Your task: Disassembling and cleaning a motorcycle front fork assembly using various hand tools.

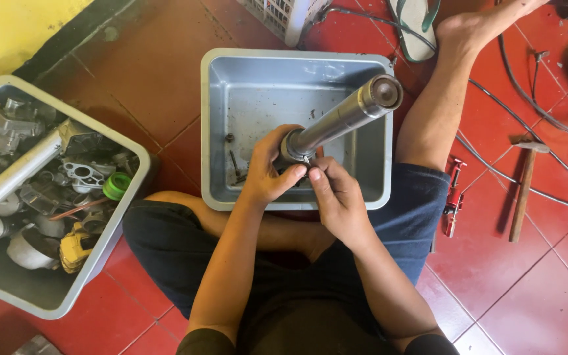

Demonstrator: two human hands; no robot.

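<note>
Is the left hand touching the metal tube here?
Touching. The head view shows the left hand wrapped around the lower end of the metal tube, fingers curled against it with no gap, above the grey tub.

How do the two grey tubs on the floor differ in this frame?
The tub in front of the person holds only a few small bits on its floor, while the tub to the left is packed with metal engine parts and a green cap. The front one sits square to the view; the left one lies at an angle. Both are grey, rectangular plastic tubs on red tiles.
</note>
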